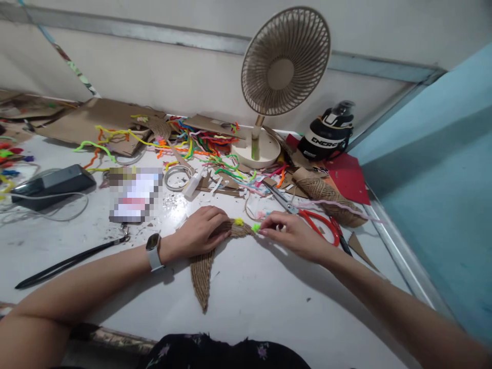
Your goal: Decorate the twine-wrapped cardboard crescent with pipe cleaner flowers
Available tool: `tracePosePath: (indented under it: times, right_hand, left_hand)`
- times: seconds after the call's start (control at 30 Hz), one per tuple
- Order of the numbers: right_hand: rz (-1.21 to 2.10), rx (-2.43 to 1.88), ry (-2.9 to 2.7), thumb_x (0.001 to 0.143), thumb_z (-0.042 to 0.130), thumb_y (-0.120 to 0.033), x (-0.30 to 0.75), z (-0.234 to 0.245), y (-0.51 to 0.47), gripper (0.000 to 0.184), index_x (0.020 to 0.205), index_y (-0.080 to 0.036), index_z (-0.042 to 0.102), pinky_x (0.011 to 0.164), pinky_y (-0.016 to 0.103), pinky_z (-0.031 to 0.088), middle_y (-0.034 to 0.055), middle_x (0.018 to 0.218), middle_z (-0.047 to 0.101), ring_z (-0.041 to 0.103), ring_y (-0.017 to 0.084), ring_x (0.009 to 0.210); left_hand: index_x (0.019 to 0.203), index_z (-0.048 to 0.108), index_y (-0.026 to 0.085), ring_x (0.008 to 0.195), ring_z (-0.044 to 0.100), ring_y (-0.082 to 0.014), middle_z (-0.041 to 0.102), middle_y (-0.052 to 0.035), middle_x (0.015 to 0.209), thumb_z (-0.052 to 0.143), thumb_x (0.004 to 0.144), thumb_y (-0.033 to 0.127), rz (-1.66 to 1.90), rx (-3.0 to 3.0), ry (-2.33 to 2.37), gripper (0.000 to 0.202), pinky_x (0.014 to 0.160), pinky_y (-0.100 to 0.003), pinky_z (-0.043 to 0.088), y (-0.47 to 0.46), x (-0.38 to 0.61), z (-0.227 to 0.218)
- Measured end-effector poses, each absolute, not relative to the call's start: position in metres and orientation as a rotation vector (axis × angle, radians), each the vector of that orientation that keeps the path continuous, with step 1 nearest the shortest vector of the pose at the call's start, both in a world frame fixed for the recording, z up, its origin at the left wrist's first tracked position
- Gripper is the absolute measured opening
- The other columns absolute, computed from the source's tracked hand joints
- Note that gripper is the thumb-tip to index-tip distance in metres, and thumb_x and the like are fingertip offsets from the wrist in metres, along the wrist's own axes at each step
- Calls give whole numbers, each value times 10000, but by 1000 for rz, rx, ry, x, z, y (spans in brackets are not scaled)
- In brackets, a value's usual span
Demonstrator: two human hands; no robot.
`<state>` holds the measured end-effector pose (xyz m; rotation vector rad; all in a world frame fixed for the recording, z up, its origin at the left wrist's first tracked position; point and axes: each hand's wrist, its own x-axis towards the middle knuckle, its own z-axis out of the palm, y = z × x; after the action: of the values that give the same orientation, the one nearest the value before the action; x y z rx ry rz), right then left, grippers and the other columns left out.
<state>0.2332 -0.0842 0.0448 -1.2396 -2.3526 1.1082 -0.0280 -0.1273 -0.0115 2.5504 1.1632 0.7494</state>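
Twine (202, 279) under palm-down left hand (202, 229)

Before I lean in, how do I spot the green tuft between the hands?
Find the round fan, then look below it to the brown corded piece partly under the left hand. At that piece's end nearest the right hand sits the green tuft. Its colour sets it apart from the yellow tuft beside it.

The left hand (203, 230) covers the middle of the twine-wrapped piece (202, 277). The phone's screen (136, 197) is pixelated and cannot be read. The lower edge cuts the floral garment (226, 354).
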Motion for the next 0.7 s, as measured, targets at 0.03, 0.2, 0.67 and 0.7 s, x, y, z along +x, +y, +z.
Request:
tracePosePath:
  times: [0.03, 0.2, 0.67, 0.7]
  right_hand:
    - [1140, -1232, -2356, 817, 592, -329, 225, 41, -86, 170, 767, -185, 665, 591, 255, 422, 15, 722, 635, 559, 144, 657]
    - [1041, -1157, -2388, 817, 598, -283, 198, 22, -86, 127, 780, -186, 671, 588, 242, 404, 12, 737, 642, 543, 133, 657]
    - [692, -1244, -2567, 846, 584, -276, 191, 21, -99, 110, 798, -189, 631, 596, 252, 384, 26, 774, 654, 568, 152, 688]
    - [653, -1228, -2582, 848, 582, -275, 191, 21, -100, 109, 799, -187, 625, 608, 254, 390, 30, 781, 653, 572, 156, 703]
  left_hand:
    - [1113, 552, 179, 983, 561, -214, 616, -106, 1052, 481, 906, 318, 754, 2559, 1156, 259, 862, -377, 473, -127, -28, -12]
    - [1119, 558, 187, 964, 572, -203, 631, -90, 1005, 463, 922, 285, 754, 2620, 1113, 240, 852, -366, 475, -127, -28, -13]
    - [1140, 604, 222, 1014, 554, -211, 639, -71, 1102, 472, 918, 237, 678, 2795, 1000, 259, 940, -401, 446, -129, -28, -12]
    - [1135, 607, 217, 1015, 554, -213, 640, -73, 1101, 469, 919, 235, 672, 2797, 1004, 257, 939, -401, 446, -129, -28, -11]
